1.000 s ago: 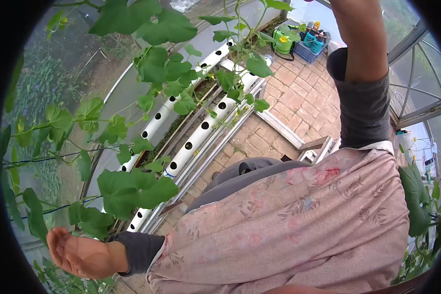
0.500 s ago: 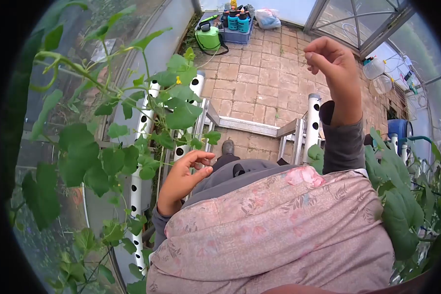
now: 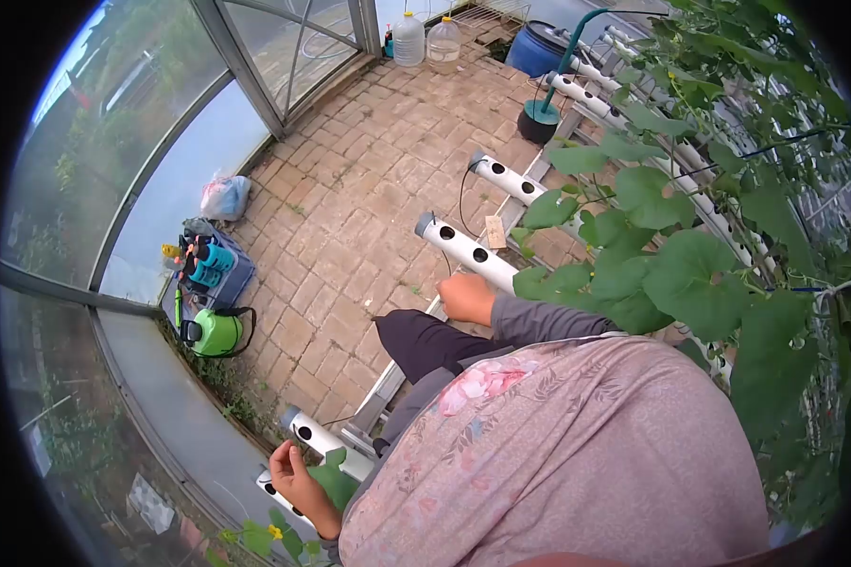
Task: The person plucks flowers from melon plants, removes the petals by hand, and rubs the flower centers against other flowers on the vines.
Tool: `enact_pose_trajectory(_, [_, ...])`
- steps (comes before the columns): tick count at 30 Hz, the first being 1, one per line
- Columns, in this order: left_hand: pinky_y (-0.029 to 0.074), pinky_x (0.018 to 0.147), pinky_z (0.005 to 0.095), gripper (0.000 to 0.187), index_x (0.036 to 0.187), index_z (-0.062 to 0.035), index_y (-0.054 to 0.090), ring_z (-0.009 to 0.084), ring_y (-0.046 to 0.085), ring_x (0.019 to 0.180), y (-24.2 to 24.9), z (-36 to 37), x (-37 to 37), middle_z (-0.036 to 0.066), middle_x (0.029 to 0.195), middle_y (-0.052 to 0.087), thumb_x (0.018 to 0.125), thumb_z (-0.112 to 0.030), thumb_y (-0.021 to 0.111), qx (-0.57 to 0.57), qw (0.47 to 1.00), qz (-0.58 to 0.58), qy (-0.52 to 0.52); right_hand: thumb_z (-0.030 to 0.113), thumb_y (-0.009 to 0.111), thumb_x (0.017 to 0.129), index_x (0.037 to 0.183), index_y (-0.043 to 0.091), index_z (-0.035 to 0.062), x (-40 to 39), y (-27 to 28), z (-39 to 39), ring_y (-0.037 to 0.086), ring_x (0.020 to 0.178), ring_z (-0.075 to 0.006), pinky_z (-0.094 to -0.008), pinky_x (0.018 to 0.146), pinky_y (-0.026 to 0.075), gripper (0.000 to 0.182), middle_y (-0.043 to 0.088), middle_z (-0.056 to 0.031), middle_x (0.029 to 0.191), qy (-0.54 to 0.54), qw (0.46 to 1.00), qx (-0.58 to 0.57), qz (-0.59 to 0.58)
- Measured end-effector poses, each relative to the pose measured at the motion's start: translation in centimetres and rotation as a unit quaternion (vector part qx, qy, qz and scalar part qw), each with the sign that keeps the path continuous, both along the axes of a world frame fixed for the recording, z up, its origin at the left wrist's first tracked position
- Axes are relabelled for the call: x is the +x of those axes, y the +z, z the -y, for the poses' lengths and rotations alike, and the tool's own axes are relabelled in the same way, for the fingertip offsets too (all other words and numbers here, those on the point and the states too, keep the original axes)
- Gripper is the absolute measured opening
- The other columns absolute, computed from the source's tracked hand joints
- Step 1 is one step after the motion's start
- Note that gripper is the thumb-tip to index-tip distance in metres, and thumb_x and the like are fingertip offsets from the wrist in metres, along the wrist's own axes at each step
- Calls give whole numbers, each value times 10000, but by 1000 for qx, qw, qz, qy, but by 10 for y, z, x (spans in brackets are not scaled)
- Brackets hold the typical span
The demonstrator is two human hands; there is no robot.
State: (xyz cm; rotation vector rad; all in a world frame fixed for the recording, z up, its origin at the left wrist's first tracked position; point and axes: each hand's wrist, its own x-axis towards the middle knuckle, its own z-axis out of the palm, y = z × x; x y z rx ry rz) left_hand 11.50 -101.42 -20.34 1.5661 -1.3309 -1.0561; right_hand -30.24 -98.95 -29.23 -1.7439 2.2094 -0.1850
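Observation:
My left hand [image 3: 301, 484] is at the lower left, its fingers loosely bent, with nothing visible between them. It is nearest to a white pipe with round holes [image 3: 323, 440] and some green leaves [image 3: 333, 484]. My right hand [image 3: 468, 300] is near the middle, in front of my dark trouser leg [image 3: 425, 342] and close to another holed white pipe [image 3: 463, 249]. The back of that hand shows, and its fingers are turned under and hidden. Large leaves [image 3: 695, 283] spread to the right of it.
A green sprayer [image 3: 219, 333] stands beside a crate [image 3: 240, 274] with blue bottles. A plastic bag [image 3: 225, 198] is behind. Clear jugs [image 3: 408, 40] and a blue barrel [image 3: 537, 49] are at the back. Metal rails and holed pipes cross the brick floor [image 3: 340, 236].
The view has swung to the right, so the sprayer and crate now appear farther left. My right hand has dropped from its raised position to near my leg. My left hand appears lower.

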Motion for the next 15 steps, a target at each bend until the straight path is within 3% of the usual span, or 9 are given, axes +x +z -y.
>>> enact_pose_trajectory(5, [438, 725, 242, 143, 994, 1, 607, 112, 571, 846, -10, 90, -35, 48, 937, 628, 940, -121, 558, 4, 999, 36, 25, 101, 609, 695, 765, 704, 48, -39, -40, 31, 691, 737, -328, -457, 587, 535, 129, 689, -166, 783, -104, 991, 87, -16])
enact_pose_trajectory(6, [398, 601, 205, 155, 1031, -36, 642, 68, 557, 740, -38, 114, -32, 3, 860, 631, 919, -131, 591, -22, 999, 31, 29, 106, 617, 682, 753, 701, 35, -48, -48, 44, 684, 735, -337, -455, 592, 534, 131, 680, -179, 766, -109, 990, 84, -11])
enact_pose_trajectory(7, [409, 604, 214, 180, 1046, -25, 641, 83, 574, 732, -69, 150, -16, 11, 856, 639, 906, -134, 609, 5, 999, 41, -5, 111, 624, 668, 740, 698, 21, -58, -57, 61, 678, 733, -347, -454, 598, 533, 137, 671, -193, 749, -113, 990, 79, -7])
enact_pose_trajectory(8, [514, 702, 281, 224, 1039, -16, 652, 173, 606, 820, -28, 155, -62, 86, 887, 658, 902, -193, 636, 80, 996, 40, 4, 105, 629, 665, 749, 700, 21, -69, -66, 80, 678, 751, -347, -447, 604, 534, 139, 674, -194, 770, -117, 988, 99, -3])
enact_pose_trajectory(9, [539, 663, 275, 255, 1123, -20, 610, 189, 611, 861, -69, 194, -49, 106, 932, 651, 888, -112, 644, 144, 989, 15, -19, 100, 633, 662, 757, 703, 20, -79, -73, 104, 677, 769, -347, -440, 610, 534, 142, 677, -195, 791, -122, 986, 116, 6])
enact_pose_trajectory(10, [538, 694, 284, 276, 1159, -25, 590, 184, 612, 850, -100, 226, -49, 115, 992, 639, 897, -104, 629, 105, 988, 77, -82, 100, 633, 662, 757, 703, 20, -92, -77, 129, 677, 769, -347, -440, 610, 534, 142, 677, -195, 791, -143, 984, 107, 1])
enact_pose_trajectory(12, [536, 701, 287, 282, 1168, -29, 584, 183, 610, 854, -104, 291, -83, 112, 998, 636, 899, -104, 626, 124, 977, 67, -159, 84, 635, 657, 796, 708, 22, -120, -81, 159, 676, 792, -346, -435, 630, 536, 169, 684, -192, 841, -171, 972, 151, 58])
enact_pose_trajectory(15, [528, 723, 295, 301, 1194, -40, 564, 181, 605, 864, -97, 377, -120, 103, 1018, 627, 904, -103, 617, 190, 934, 61, -297, 72, 631, 658, 832, 711, 22, -160, -71, 184, 675, 820, -348, -440, 660, 537, 198, 690, -182, 883, -184, 970, 152, 49])
